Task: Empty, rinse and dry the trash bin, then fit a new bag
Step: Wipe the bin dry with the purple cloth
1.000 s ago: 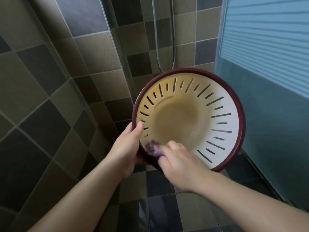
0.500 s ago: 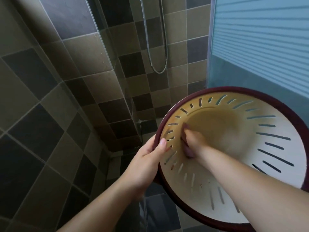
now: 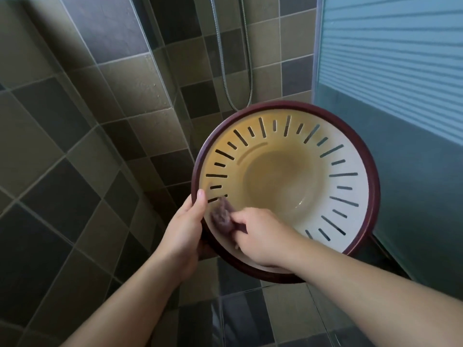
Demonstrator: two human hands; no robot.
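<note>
Bin (image 3: pixel 350 156) gripped by left hand (image 3: pixel 185 229) — right hand (image 3: pixel 260 236) presses cloth (image 3: pixel 221 216) inside.

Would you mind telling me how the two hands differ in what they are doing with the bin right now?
The left hand grips the bin by its dark red rim, thumb over the edge, while the right hand reaches inside the bin. The left hand holds only the bin; the right hand pinches a purple cloth against the inner wall near the slots. Both touch the bin's near-left side, close together.
</note>
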